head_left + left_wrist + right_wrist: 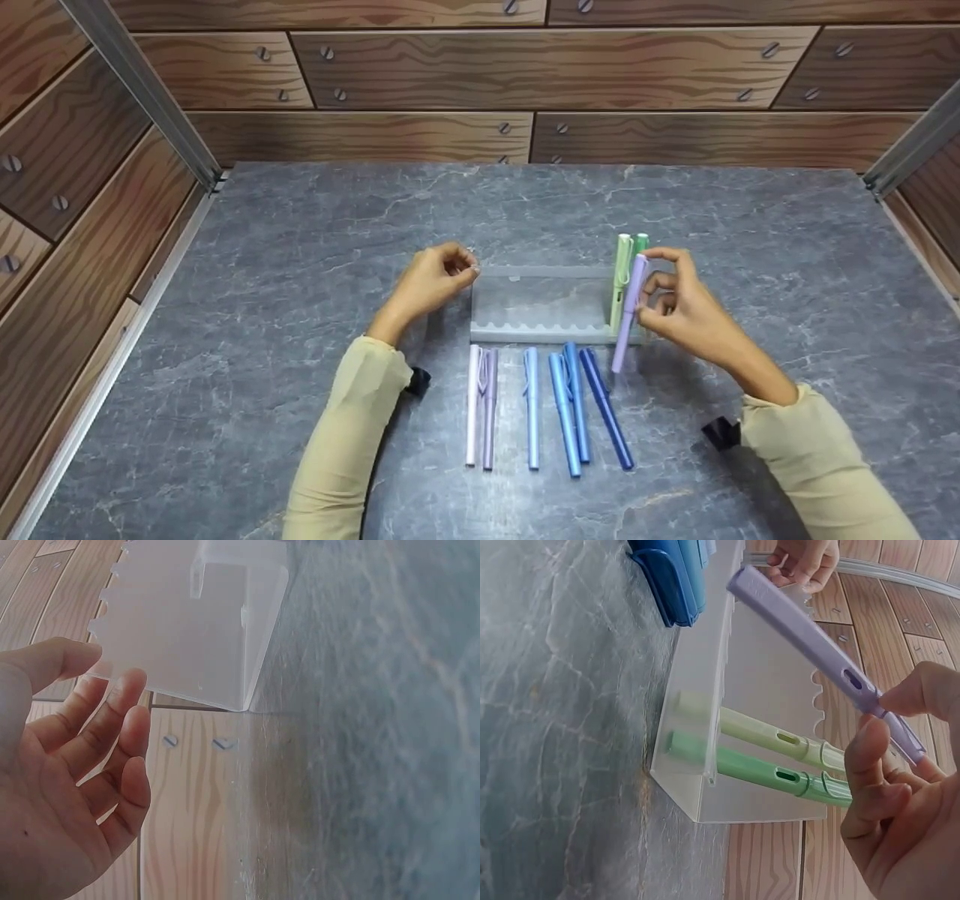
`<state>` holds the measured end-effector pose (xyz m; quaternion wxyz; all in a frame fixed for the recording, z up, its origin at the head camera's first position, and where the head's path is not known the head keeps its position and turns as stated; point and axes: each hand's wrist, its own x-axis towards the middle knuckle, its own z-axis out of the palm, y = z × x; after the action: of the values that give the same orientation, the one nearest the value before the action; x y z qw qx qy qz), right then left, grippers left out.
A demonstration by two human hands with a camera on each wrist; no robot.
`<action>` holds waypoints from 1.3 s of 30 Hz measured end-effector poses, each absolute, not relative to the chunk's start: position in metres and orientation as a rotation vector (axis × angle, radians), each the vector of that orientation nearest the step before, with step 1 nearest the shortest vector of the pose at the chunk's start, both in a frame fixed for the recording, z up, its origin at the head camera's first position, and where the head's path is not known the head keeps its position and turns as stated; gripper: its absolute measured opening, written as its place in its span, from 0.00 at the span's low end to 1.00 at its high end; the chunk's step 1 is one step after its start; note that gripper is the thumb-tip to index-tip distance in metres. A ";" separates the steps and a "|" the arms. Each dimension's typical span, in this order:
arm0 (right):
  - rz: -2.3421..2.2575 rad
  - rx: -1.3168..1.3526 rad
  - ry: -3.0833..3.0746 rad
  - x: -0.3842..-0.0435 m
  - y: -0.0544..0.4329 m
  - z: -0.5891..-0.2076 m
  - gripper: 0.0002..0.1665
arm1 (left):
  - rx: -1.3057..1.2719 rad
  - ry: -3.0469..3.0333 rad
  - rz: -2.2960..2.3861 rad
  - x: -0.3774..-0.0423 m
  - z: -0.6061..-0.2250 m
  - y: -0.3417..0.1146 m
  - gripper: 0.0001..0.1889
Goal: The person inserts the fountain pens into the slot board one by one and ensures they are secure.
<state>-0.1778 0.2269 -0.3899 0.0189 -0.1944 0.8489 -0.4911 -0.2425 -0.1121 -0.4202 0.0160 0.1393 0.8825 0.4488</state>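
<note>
A clear plastic pen rack (pixel 544 300) with notched edges stands mid-table. My left hand (pixel 431 283) pinches its upper left corner between thumb and index finger; the other fingers (pixel 135 791) are loosely bent. My right hand (pixel 686 311) holds a lilac pen (pixel 628 315) by its upper part, tilted over the right front of the rack. In the right wrist view, the pen's lower end is above the rack's front lip. A pale green pen (pixel 754 729) and a green pen (pixel 754 767) lean side by side in the rack's right end.
In front of the rack lie a pale lilac pen (pixel 472 405), a purple pen (pixel 490 409), a light blue pen (pixel 532 409), two mid-blue pens (pixel 564 412) close together and a slanted dark blue pen (pixel 606 409). Wood-patterned walls (pixel 555 67) border the grey marbled table (pixel 337 210).
</note>
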 end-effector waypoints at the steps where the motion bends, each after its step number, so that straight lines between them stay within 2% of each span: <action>1: -1.524 -0.602 2.652 -0.179 0.226 -0.390 0.39 | 0.433 2.747 1.395 -0.243 -0.420 -0.112 0.06; 11: -1.467 -0.591 2.850 -0.183 0.216 -0.387 0.38 | 0.412 2.734 1.386 -0.241 -0.418 -0.111 0.06; 27: -1.060 -0.644 3.200 -0.188 0.206 -0.384 0.37 | 0.416 2.748 1.380 -0.241 -0.418 -0.112 0.06; 39: -0.928 -0.662 3.304 -0.193 0.199 -0.387 0.36 | 0.420 2.759 1.371 -0.242 -0.420 -0.112 0.06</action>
<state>-0.1930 0.1993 -0.3874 -0.1759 -0.1866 0.9306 -0.2613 -0.2423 -0.1121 -0.4200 0.0162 0.1349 0.8872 0.4410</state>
